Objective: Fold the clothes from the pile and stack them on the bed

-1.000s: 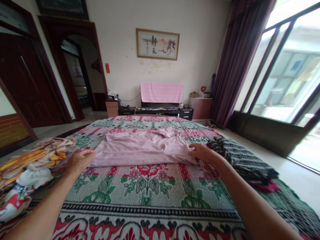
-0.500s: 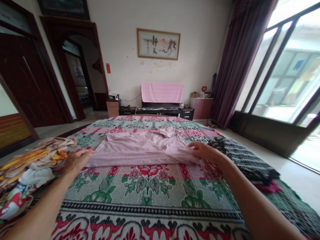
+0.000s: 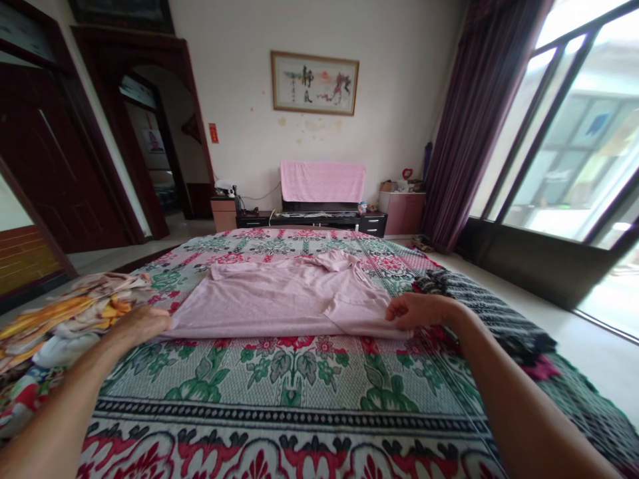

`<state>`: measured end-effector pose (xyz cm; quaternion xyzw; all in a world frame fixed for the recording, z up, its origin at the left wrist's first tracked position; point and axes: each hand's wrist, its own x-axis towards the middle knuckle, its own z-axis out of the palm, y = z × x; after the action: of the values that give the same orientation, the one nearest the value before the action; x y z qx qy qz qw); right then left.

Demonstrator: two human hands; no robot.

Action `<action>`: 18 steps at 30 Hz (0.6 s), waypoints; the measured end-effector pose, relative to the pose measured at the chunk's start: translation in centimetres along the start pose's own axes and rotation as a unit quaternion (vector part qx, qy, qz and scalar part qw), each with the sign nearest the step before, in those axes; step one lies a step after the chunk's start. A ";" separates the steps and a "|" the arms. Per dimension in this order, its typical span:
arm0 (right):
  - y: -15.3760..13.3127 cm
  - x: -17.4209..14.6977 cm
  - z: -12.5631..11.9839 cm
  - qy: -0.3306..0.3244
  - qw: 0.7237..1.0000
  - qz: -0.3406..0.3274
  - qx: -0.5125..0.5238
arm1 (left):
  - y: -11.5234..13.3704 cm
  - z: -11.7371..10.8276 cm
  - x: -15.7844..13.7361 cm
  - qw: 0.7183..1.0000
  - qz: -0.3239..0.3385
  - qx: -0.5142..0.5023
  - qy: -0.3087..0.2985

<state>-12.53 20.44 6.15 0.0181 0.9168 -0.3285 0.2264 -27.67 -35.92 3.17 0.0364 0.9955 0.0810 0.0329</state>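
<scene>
A pale pink shirt (image 3: 279,293) lies spread sideways across the patterned bedspread (image 3: 289,379), its near edge folded into a straight line. Its neckline and a bunched part show at the far right. My left hand (image 3: 147,324) pinches the shirt's near left corner, fingers closed. At the opposite end, my right hand (image 3: 417,311) grips the near right part of the shirt between thumb and fingers. Both arms reach in from the lower corners of the view.
Crumpled multicoloured clothes (image 3: 74,326) lie at the left. A black-and-white striped garment (image 3: 489,319) rests at the right edge. Beyond the bed stand a low black cabinet (image 3: 372,225) and a screen draped with a pink towel (image 3: 323,181). A purple curtain (image 3: 469,133) hangs beside the window.
My hands have moved apart and slightly nearer, drawing the shirt's near edge wider and closer to me. The shirt looks flatter, with fewer wrinkles.
</scene>
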 end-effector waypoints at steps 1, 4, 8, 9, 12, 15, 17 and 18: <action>0.1 0.1 0.0 0.003 1.000 -0.001 -0.002 | -0.1 -0.2 0.0 0.999 0.006 0.006 -0.031; 0.7 0.1 0.0 0.016 1.000 -0.009 -0.005 | -0.4 -0.9 -0.1 0.994 0.048 0.003 -0.096; 1.1 -0.1 -0.4 0.016 0.999 0.025 -0.024 | -0.2 -1.6 -0.7 0.995 0.042 0.004 -0.090; 1.0 -0.1 -0.5 0.030 0.998 0.035 -0.048 | 0.0 -1.8 -0.8 0.997 0.026 0.006 -0.074; -0.3 0.3 -0.4 0.122 0.985 0.009 -0.121 | 1.1 -2.1 -1.0 1.000 0.009 -0.003 -0.016; -2.5 1.0 0.9 0.168 0.972 -0.065 -0.150 | 2.7 -1.8 -1.1 0.997 0.063 -0.026 -0.021; -4.0 1.6 2.3 0.152 0.969 -0.098 -0.169 | 3.8 -1.2 -1.1 0.993 0.099 -0.043 -0.046; -4.5 1.9 2.9 0.143 0.967 -0.107 -0.180 | 4.3 -0.8 -1.2 0.991 0.109 -0.048 -0.053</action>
<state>-13.84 14.88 6.06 -0.0744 0.9802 -0.1747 0.0555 -26.27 -31.90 4.72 0.1478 0.9773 0.1298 0.0785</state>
